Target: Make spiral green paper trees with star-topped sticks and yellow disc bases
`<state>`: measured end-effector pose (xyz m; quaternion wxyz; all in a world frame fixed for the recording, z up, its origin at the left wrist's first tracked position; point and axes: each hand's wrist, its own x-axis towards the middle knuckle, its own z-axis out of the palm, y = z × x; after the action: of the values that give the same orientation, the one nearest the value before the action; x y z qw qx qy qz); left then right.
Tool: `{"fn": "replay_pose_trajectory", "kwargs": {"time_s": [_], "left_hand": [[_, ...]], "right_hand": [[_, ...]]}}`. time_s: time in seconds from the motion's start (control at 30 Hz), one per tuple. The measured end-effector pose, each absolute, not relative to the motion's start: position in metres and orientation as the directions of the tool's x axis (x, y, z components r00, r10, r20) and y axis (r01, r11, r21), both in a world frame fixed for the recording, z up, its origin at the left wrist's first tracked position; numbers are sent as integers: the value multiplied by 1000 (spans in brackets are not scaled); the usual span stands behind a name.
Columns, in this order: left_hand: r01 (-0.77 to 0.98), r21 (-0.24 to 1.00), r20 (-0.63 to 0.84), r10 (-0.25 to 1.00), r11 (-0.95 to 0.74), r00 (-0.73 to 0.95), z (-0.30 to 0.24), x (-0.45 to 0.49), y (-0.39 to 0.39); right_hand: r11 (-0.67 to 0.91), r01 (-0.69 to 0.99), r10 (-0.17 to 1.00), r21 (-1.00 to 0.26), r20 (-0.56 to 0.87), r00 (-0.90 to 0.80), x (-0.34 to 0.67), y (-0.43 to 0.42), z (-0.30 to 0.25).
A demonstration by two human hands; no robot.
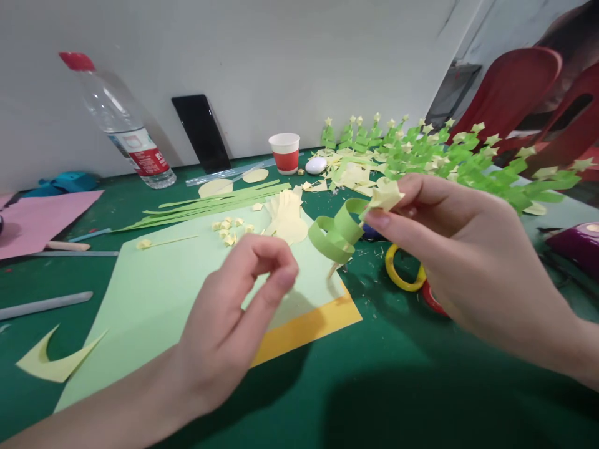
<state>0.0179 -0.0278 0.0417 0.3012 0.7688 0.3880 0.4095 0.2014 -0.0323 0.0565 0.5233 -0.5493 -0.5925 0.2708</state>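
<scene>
My right hand (449,249) pinches a small paper tree: a pale yellow star (386,196) sits at my fingertips and a curled green paper strip (334,234) hangs from it to the left. My left hand (234,318) hovers above the light green paper sheet (163,280), thumb and forefinger curled close together just left of the green curl; I cannot make out anything between them. Small yellow folded stars (229,227) lie on the sheet beyond my left hand.
Several finished green paper trees (449,156) stand at the back right. Green strips (210,206), a red paper cup (285,153), a plastic bottle (121,125), a black phone (201,132), yellow-handled scissors (402,274), pink paper (37,218) and red chairs (515,93) are around.
</scene>
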Motion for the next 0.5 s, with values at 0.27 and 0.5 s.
{"fn": "replay_pose_trajectory", "kwargs": {"time_s": [0.27,0.5], "left_hand": [[549,766,178,931,-335,320,39,11,4],[595,697,15,839,-399,544,30,24,-16]], "right_hand": [[180,155,973,-971,200,119,207,-20,61],[145,62,984,-988,150,101,206,-25,62]]}}
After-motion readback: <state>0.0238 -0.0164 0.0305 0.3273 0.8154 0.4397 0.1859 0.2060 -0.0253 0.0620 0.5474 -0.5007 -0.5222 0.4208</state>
